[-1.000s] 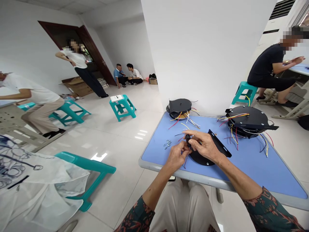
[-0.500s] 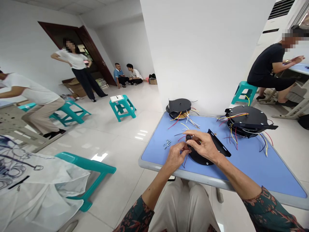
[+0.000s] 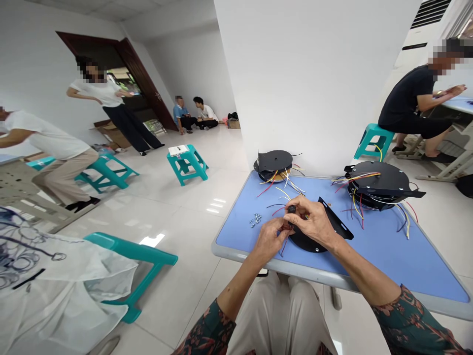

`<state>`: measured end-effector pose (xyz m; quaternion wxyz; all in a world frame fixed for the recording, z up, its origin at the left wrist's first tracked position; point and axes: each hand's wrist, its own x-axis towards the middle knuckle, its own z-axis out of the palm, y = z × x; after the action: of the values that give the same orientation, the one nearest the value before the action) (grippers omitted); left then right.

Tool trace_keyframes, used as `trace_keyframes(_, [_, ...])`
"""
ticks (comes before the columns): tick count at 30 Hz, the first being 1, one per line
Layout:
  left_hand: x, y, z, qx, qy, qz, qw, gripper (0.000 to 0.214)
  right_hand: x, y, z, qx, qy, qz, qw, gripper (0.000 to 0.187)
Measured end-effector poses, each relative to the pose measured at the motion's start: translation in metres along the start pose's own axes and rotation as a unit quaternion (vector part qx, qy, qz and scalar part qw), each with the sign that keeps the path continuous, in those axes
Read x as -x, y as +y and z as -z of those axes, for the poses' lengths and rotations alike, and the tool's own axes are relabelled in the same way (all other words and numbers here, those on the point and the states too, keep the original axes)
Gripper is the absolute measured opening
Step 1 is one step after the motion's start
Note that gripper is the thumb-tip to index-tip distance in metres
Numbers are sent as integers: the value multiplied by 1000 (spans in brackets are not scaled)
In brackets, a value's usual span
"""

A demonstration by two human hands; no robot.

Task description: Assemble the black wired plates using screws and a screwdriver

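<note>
White walls (image 3: 310, 84) rise around a pale, glossy tile floor (image 3: 177, 217) in a workroom, where overhead light gleams in bright patches. A dark wooden door (image 3: 142, 79) stands open at far left, an open cardboard box (image 3: 114, 138) near it. Teal plastic stools (image 3: 186, 167) dot the floor; a white air-conditioning unit (image 3: 419, 34) sits high at right.

The head-worn camera looks from just behind the near edge of the blue table (image 3: 303, 278), facing forward and down across it, with the person's lap (image 3: 277, 315) at the frame's bottom. It sits close above the left hand (image 3: 269, 241) and right hand (image 3: 314, 222) on the table, while its wide view reaches the room's far wall, beyond and left of the table.
</note>
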<state>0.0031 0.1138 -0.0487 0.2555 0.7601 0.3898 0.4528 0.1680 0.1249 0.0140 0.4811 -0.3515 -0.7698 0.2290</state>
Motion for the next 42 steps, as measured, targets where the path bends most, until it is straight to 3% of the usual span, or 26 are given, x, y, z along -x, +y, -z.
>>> trace_keyframes(7, [1, -1, 1, 9, -1, 2, 1000, 14, 0, -5, 3, -109, -69, 22, 991, 28])
trace_keyframes(15, [2, -5, -2, -20, 6, -17, 1000, 9, 1, 0, 0, -20, 8, 13, 1000, 16])
trace_keyframes(20, [1, -3, -1, -44, 4, -47, 998, 10, 2, 0, -1, -5, 9, 27, 1000, 16])
trace_keyframes(27, [1, -5, 1, -44, 8, -61, 997, 11, 2, -8, 1, -91, -61, 32, 993, 22])
trace_keyframes(35, [2, -3, 0, -14, 8, -37, 999, 14, 1, -2, 1, -40, -3, 6, 999, 17])
trace_keyframes(42, [1, -1, 1, -21, 4, -26, 999, 14, 0, -7, 3, -130, -78, -22, 988, 23])
